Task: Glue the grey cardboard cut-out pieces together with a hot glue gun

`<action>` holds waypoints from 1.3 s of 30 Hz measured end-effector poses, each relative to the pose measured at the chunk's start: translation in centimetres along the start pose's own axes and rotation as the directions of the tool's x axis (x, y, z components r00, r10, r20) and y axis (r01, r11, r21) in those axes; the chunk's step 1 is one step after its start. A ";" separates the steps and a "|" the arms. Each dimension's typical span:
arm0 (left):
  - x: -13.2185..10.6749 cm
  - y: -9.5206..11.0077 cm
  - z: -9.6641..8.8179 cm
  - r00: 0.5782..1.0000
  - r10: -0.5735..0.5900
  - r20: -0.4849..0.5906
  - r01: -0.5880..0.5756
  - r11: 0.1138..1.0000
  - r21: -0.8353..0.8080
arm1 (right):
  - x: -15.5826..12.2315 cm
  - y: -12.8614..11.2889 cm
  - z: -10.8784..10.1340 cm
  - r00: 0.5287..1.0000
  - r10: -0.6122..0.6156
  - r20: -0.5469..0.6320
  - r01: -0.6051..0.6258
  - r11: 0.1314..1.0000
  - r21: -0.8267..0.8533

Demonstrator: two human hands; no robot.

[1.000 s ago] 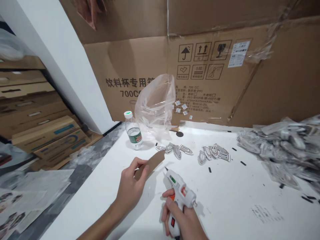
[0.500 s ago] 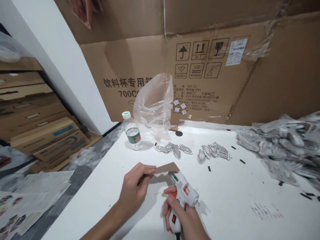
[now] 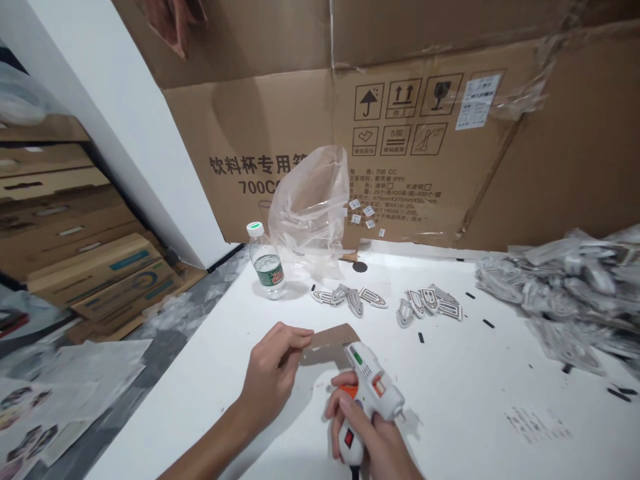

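My left hand point(image 3: 273, 373) pinches a strip of brown cardboard point(image 3: 330, 342), which lies nearly flat over the white tabletop point(image 3: 450, 400). My right hand point(image 3: 363, 427) wraps around the grip of a white hot glue gun point(image 3: 373, 387) with a red switch and an orange trigger. The gun's nozzle points up and to the left, close to the strip's right end. I cannot tell whether they touch. Beyond the hands lie several small shield-shaped cut-out pieces point(image 3: 373, 297) in white and black.
A water bottle point(image 3: 267, 261) and a clear plastic bag point(image 3: 310, 207) stand at the table's back edge, against a large cardboard box sheet point(image 3: 400, 113). A heap of bagged grey pieces point(image 3: 565, 293) fills the right side. Black scraps dot the table. Flattened boxes point(image 3: 90, 267) lie off the left edge.
The cardboard strip has swung down from slanting up-right to lying nearly flat. The glue gun has moved right and closer to the strip's end.
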State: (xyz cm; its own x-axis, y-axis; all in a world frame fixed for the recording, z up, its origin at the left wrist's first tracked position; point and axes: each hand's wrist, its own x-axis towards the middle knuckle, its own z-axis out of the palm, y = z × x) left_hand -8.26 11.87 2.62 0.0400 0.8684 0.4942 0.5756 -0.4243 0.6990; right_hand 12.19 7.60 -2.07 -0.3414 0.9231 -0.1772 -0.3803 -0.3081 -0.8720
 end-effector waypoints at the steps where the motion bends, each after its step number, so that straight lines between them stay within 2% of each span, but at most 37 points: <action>1: 0.0 0.0 0.0 1.000 -0.019 0.003 0.019 1.000 -0.018 | 0.0 0.0 0.0 1.000 0.002 0.003 -0.002 1.000 -0.014; 4: 0.1 0.3 0.2 0.990 -0.135 0.046 0.140 0.984 -0.113 | 0.1 0.0 0.0 0.999 -0.005 -0.033 0.005 1.000 -0.005; 6: 0.4 0.5 0.3 0.964 -0.253 0.075 0.263 0.944 -0.199 | 0.3 0.0 -0.1 0.998 -0.027 -0.049 0.028 0.999 0.022; 10: 1.2 0.9 0.3 0.893 -0.445 0.071 0.440 0.828 -0.347 | 0.5 -0.1 -0.4 0.999 -0.042 -0.023 0.043 0.997 0.063; 12: 1.6 1.0 0.3 0.853 -0.513 0.102 0.506 0.762 -0.403 | 0.5 -0.2 -0.5 0.999 -0.048 -0.013 0.049 0.996 0.077; 14: 1.7 1.1 0.3 0.802 -0.578 0.153 0.576 0.678 -0.457 | 0.5 -0.3 -0.6 0.998 -0.026 0.053 0.024 0.999 0.047; 16: 1.8 1.1 0.3 0.752 -0.623 0.215 0.633 0.592 -0.499 | 0.5 -0.4 -0.6 0.995 0.020 0.094 -0.022 1.000 0.021; 19: 1.7 0.9 0.3 0.711 -0.640 0.291 0.673 0.501 -0.543 | 0.6 -0.7 -0.5 0.998 0.046 0.042 -0.048 0.998 0.045; 27: 1.5 0.6 0.2 0.685 -0.634 0.359 0.703 0.445 -0.555 | 0.2 -1.0 0.0 0.996 0.085 0.024 -0.085 0.996 -0.013; 34: 1.6 0.3 0.3 0.702 -0.633 0.326 0.685 0.476 -0.551 | 0.1 -1.0 0.2 0.992 0.126 0.002 -0.126 0.992 -0.010; 39: 1.6 0.7 0.4 0.725 -0.628 0.281 0.658 0.513 -0.551 | -0.2 -0.6 0.4 0.994 0.100 -0.036 -0.101 0.995 -0.024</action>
State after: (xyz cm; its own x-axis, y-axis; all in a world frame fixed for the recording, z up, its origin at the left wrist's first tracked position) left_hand -7.48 13.11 3.68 -0.1030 0.9686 -0.2261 -0.1289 0.2124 0.9686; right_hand 12.15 7.49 -1.35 -0.3469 0.8952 -0.2798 -0.3231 -0.3941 -0.8604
